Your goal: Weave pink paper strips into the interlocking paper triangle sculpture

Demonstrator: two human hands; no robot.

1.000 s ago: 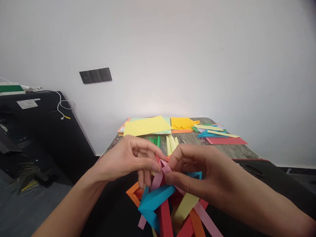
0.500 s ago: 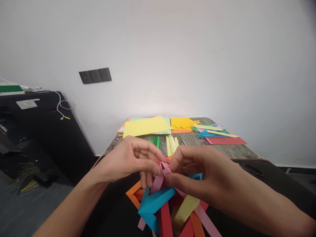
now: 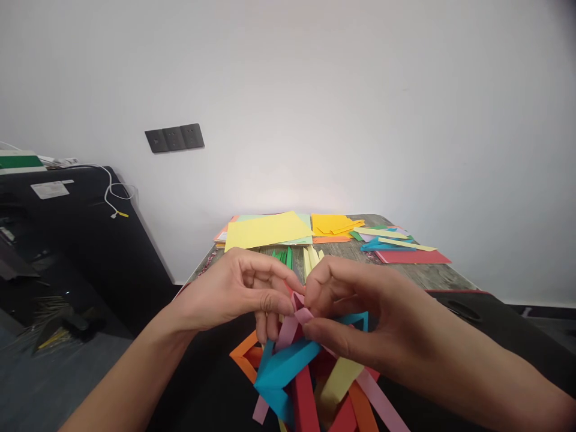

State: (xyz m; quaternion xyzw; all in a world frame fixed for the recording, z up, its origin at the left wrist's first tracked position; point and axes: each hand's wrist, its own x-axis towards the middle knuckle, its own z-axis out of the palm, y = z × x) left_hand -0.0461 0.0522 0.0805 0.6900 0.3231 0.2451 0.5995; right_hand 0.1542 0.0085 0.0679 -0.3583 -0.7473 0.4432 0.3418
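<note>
Between the fingertips of both hands is a pink paper strip (image 3: 304,316), looped at its top. My left hand (image 3: 252,294) pinches the loop from the left side with thumb and forefinger. From the right, my right hand (image 3: 355,312) grips the same strip, its thumb underneath. Below them sits a many-coloured construction of folded paper strips: a blue strip (image 3: 288,363) in front, an orange strip (image 3: 245,355) at the left, a red strip (image 3: 305,399) and a pale yellow strip (image 3: 339,381). My right hand hides part of it.
Behind my hands the wooden table (image 3: 432,277) bears yellow sheets (image 3: 267,230), orange-yellow paper (image 3: 333,224), green strips (image 3: 283,257), cream strips (image 3: 311,258) and a red sheet (image 3: 414,257). A black mat (image 3: 486,318) lies in front. A black cabinet (image 3: 81,240) stands left.
My right fingers have risen slightly and shifted a little at the pink loop, whose front fold shows more widely. My left hand keeps nearly the same place and pinch.
</note>
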